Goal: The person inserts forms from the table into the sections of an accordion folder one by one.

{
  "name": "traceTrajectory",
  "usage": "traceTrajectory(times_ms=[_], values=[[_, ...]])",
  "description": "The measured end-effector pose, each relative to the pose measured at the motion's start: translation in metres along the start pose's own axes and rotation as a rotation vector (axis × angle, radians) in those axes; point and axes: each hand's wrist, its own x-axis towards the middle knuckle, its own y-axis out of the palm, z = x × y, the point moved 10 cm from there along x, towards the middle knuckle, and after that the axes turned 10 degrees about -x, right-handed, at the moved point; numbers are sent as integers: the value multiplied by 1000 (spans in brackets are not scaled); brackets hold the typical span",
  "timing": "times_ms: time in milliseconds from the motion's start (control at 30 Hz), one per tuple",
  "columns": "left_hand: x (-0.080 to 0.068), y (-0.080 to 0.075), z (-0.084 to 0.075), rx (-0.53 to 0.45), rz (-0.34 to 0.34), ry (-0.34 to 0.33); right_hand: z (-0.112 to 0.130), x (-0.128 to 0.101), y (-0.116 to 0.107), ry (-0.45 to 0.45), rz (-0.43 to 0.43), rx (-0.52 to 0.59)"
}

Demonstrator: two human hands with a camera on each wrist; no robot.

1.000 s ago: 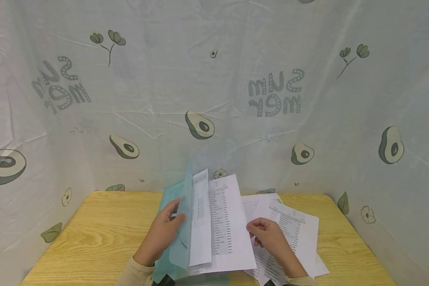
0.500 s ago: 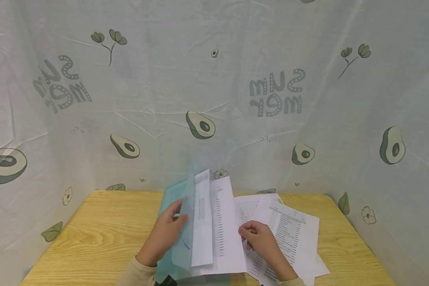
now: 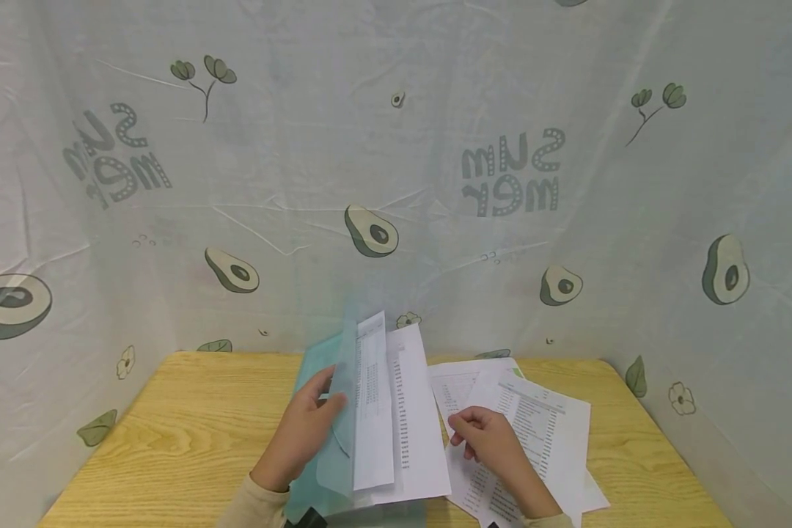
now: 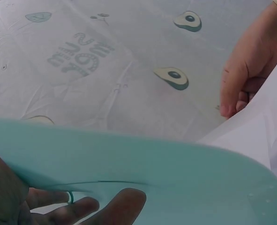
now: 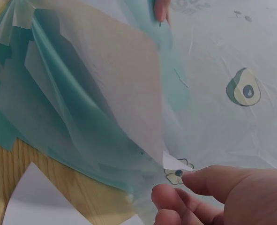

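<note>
1. The left hand [image 3: 300, 433] grips the raised cover of a translucent teal folder [image 3: 315, 484], thumb on one side and fingers spread on the other.
2. The folder is near the middle of the desk [image 3: 185, 433], its cover lifted nearly upright; the left wrist view shows a thin curved line in the plastic beside the fingers.
3. Inside it, a narrow-looking printed sheet [image 3: 373, 455] leans just beside the cover, and a wider-looking white sheet [image 3: 425, 455] slants out to the right.
4. The right hand [image 3: 491, 444] has curled fingers, with the thumb close to the index fingertip. It is just beside the wider-looking white sheet's edge; the head view shows a slim gap between them, so it appears to grip nothing.
5. Beneath the right hand, loose printed pages [image 3: 554, 433] overlap at different angles on the desk, to the right of the folder. The print is too small to read.
6. Behind the desk hangs a pale cloth [image 3: 317, 132] patterned with avocados, leaves, flowers and reversed lettering.
7. Light beige sleeves [image 3: 254, 506] cover both forearms near the wrists.
</note>
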Motion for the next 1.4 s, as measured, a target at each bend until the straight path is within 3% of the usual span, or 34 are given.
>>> traceTrajectory(times_ms=[333,967,1400], values=[[-1,1,-1,-11,-3,13,-5,-2,1,20,53,-9],[-1,1,0,-3,-7,15,7,-5,20,-68,148,47],[0,2,2,24,-11,8,9,-6,31,-63,138,65]])
